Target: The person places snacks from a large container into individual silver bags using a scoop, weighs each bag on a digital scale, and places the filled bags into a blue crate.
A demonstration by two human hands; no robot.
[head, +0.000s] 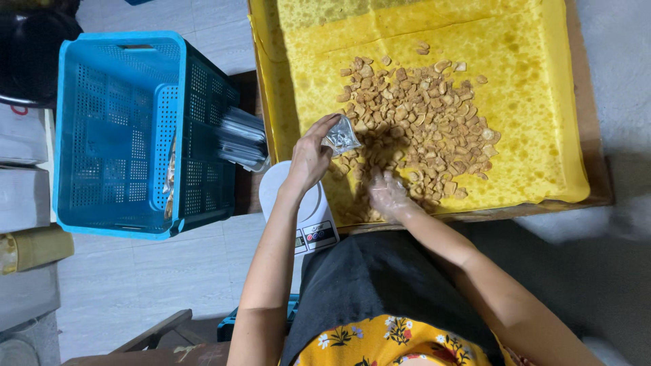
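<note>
My left hand (310, 157) holds a small clear plastic bag (342, 137) by its mouth at the near left edge of a heap of pale brown cracker pieces (420, 115). My right hand (388, 193), in a thin clear glove, rests palm down on the near pieces of the heap, its fingers blurred. The pieces lie on oil-stained yellow paper (529, 122) that lines a brown tray (590, 135).
A white kitchen scale (313, 227) sits under my left wrist at the tray's near left corner. A blue perforated plastic crate (115, 129) stands to the left on the tiled floor, with a stack of clear bags (241, 139) between crate and tray.
</note>
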